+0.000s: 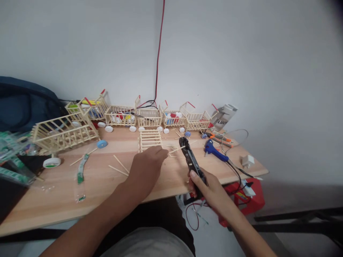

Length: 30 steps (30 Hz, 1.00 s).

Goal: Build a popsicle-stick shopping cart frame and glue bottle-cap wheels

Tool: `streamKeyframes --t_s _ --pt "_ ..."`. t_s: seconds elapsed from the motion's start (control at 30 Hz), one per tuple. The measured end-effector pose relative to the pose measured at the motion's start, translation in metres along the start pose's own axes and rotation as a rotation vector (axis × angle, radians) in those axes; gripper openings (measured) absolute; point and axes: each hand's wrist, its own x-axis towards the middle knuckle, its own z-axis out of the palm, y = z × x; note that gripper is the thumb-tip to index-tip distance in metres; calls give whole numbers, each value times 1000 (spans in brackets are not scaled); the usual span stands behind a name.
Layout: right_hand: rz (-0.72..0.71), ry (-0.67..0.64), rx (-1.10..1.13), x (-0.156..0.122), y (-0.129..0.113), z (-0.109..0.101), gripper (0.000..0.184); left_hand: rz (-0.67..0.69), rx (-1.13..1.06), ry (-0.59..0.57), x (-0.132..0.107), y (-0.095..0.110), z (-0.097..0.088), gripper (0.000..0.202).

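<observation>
My left hand (147, 169) is closed in a pinch on a thin wooden stick (176, 150), which points to the right. The stick's far end meets the jaws of black pliers (190, 157), whose handles my right hand (206, 184) is wrapped around. Just beyond my left hand lies a small slatted stick frame (150, 137), partly hidden by the fingers. Short cut pieces of stick (173, 156) are scattered beside the jaws. Two longer loose sticks (121, 163) rest on the wooden table (104, 189) to the left of my left hand.
Several miniature stick carts line the wall, including a large cart (65, 134) at left. A blue glue gun (216, 151), orange-handled pliers (221, 139) and a white adapter (248, 161) sit at right. A plastic wrapper (81, 175) and a dark blue bag (26, 103) are at left.
</observation>
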Motion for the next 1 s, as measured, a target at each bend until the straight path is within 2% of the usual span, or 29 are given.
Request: streamKeyframes --t_s 0.13,0.27,0.53,0.73,1.0 --pt "-14 4 -75 19 -4 -7 48 -13 40 14 13 -5 -1 19" --pt "-41 43 -123 28 0 -6 52 4 36 24 17 -12 5 20" --pt "33 -44 97 29 11 5 54 11 27 28 18 -17 18 21" --pt "80 -56 123 29 11 8 56 10 32 21 18 -21 21 20" --pt "96 -46 118 29 10 13 60 -10 40 -10 18 -19 18 20"
